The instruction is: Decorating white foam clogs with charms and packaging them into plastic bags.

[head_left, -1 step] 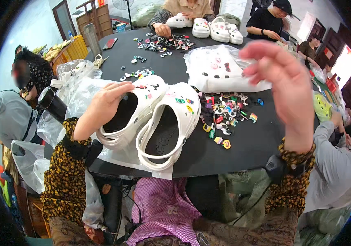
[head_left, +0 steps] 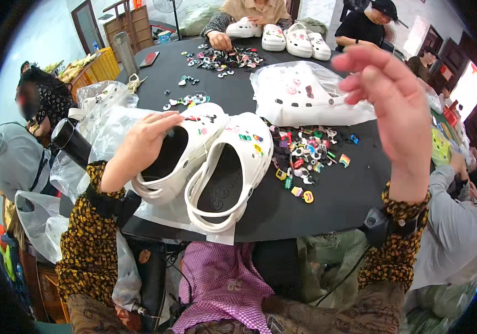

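A pair of white clogs stands in front of me, heels toward me, with colourful charms on the toes. My left hand lies against the outer side of the left clog, fingers stretched out and gripping nothing. Beside it is the right clog, its heel strap lying back. Raised above the table to the right, my right hand has its fingers loosely bent and apart, with nothing visible in them. A pile of small colourful shoe charms is between the right clog and that hand. Behind the pile sits a bagged white clog.
A clear plastic bag and a dark cylinder are at the left edge of the black table. Across from me, a person's hand touches another charm pile, near several finished-looking white clogs. Other people sit right.
My right hand has shifted slightly to the right. My left hand and the pair of clogs are almost unmoved.
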### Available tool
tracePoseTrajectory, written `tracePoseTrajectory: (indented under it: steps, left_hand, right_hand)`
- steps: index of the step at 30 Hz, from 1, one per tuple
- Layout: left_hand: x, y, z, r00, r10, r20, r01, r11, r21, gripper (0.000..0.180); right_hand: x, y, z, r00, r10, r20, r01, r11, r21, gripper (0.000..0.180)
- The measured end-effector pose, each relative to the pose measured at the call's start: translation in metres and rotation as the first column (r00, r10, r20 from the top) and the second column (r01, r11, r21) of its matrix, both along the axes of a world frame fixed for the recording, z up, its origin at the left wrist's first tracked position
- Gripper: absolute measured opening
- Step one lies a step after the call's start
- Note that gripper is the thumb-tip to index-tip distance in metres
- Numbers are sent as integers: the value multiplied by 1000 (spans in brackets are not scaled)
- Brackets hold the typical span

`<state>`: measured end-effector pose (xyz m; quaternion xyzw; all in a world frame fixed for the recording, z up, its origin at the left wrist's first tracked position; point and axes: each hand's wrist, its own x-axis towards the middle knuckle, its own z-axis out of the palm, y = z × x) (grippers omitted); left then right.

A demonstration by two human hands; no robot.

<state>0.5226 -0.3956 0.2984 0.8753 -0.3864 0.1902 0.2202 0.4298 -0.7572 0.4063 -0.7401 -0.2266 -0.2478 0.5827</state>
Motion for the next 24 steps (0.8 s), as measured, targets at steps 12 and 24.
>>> tracePoseTrajectory:
  steps: [12,24]
  left_hand:
    - [-71,-59,11,992,121,41,-120,992,-37,44]
    - [-72,-71,-12,989,147,21,-145,988,-60,41]
  right_hand:
    - [72,36,-98,923,223,-314,-218,975,52,19]
    - [88,64,-130,900,220,-376,-266,961,-74,20]
